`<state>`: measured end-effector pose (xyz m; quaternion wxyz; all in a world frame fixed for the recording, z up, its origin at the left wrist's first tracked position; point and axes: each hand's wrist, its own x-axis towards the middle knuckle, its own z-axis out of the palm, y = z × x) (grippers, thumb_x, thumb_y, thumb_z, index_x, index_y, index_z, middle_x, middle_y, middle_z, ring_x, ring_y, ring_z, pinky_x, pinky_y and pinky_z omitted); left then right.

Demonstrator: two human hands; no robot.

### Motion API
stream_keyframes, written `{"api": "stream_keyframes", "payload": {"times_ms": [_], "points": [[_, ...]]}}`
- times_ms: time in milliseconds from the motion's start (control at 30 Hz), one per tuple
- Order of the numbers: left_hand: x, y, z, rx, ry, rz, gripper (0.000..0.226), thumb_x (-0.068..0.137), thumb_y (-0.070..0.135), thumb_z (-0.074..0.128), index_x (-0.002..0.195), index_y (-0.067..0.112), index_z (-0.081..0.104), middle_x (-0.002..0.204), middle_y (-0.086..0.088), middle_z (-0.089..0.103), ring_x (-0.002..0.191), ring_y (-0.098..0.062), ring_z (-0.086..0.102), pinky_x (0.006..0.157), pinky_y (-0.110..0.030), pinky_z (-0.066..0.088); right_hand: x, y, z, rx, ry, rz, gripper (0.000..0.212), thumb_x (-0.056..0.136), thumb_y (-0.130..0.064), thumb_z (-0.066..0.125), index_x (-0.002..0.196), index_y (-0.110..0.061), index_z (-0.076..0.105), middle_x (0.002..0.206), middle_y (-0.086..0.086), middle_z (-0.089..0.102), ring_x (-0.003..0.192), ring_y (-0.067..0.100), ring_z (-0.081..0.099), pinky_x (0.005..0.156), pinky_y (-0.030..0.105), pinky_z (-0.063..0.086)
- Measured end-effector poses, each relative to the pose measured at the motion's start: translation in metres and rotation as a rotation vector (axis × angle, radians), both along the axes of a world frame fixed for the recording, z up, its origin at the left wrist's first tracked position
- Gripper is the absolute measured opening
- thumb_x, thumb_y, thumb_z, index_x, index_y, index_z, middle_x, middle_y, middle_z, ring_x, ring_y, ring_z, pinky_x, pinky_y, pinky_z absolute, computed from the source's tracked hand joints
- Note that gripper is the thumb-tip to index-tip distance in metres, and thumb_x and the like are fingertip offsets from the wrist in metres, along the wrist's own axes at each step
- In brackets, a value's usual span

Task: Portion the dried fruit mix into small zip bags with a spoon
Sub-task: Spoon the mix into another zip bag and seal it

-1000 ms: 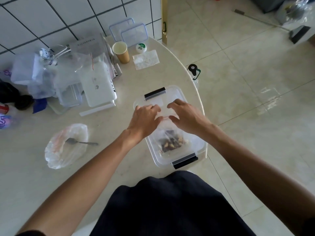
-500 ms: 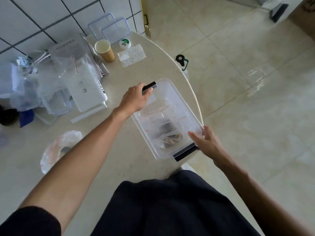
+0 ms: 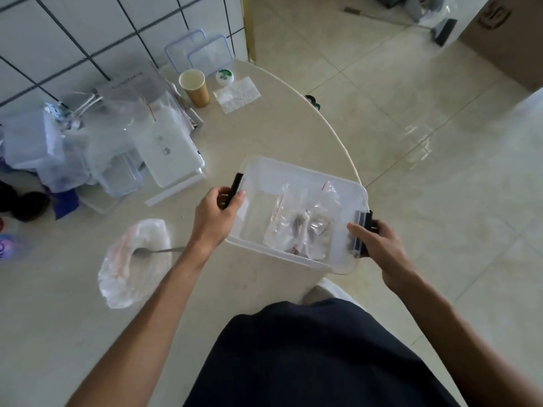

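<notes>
A clear plastic box (image 3: 273,174) with black clip handles is held at the table's right edge, partly over the floor. My left hand (image 3: 216,214) grips its left black handle and my right hand (image 3: 374,240) grips the right one. Inside the box lie small zip bags (image 3: 302,221) with dark dried fruit in them. To the left, a white plastic bag (image 3: 132,262) lies open on the table with a metal spoon (image 3: 158,251) resting in it.
The round beige table (image 3: 264,133) curves away on the right above a tiled floor. A paper cup (image 3: 195,88), a small empty zip bag (image 3: 236,94), a white jar lid and container lids stand at the back. Clear boxes and bags (image 3: 117,142) crowd the left.
Both hands left the inside of the box and took its black handles. The box has turned and shifted toward the table's right edge.
</notes>
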<state>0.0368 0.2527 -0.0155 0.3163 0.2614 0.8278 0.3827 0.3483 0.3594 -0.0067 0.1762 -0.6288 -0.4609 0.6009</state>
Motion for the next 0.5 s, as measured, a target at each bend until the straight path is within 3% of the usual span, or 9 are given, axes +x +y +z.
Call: {"api": "stream_keyframes", "payload": {"times_ms": [100, 200, 300, 500], "points": [[0.016, -0.046, -0.004, 0.016, -0.148, 0.041, 0.038, 0.089, 0.055, 0.073, 0.112, 0.025, 0.068, 0.101, 0.006, 0.075, 0.094, -0.014, 0.071, 0.084, -0.032, 0.056, 0.009, -0.011, 0.006, 0.042, -0.019, 0.021, 0.018, 0.093, -0.027, 0.076, 0.105, -0.014, 0.07, 0.089, 0.005, 0.073, 0.073, 0.017, 0.068, 0.061, 0.029, 0.056], [0.032, -0.063, -0.006, 0.018, -0.203, 0.041, 0.03, 0.09, 0.056, 0.074, 0.107, 0.032, 0.066, 0.102, 0.009, 0.074, 0.094, -0.01, 0.071, 0.077, -0.025, 0.053, 0.024, -0.02, 0.01, 0.058, -0.042, 0.014, 0.013, 0.092, -0.03, 0.076, 0.101, -0.025, 0.068, 0.091, 0.0, 0.073, 0.075, 0.014, 0.068, 0.06, 0.022, 0.054], [0.047, -0.047, -0.001, 0.029, -0.217, -0.008, 0.034, 0.088, 0.056, 0.075, 0.109, 0.031, 0.067, 0.103, 0.009, 0.075, 0.094, -0.009, 0.071, 0.077, -0.025, 0.052, 0.044, -0.02, 0.014, 0.058, -0.046, -0.038, 0.015, 0.093, -0.031, 0.075, 0.105, -0.028, 0.066, 0.094, -0.003, 0.073, 0.08, 0.01, 0.069, 0.056, 0.015, 0.051], [0.089, 0.028, 0.011, 0.043, -0.236, -0.156, 0.033, 0.088, 0.052, 0.079, 0.11, 0.03, 0.066, 0.104, 0.008, 0.076, 0.089, -0.001, 0.072, 0.079, -0.027, 0.057, 0.106, 0.003, 0.014, 0.088, -0.031, -0.232, 0.028, 0.092, -0.031, 0.077, 0.116, -0.018, 0.07, 0.098, 0.0, 0.076, 0.081, 0.013, 0.073, 0.056, 0.016, 0.054]]}}
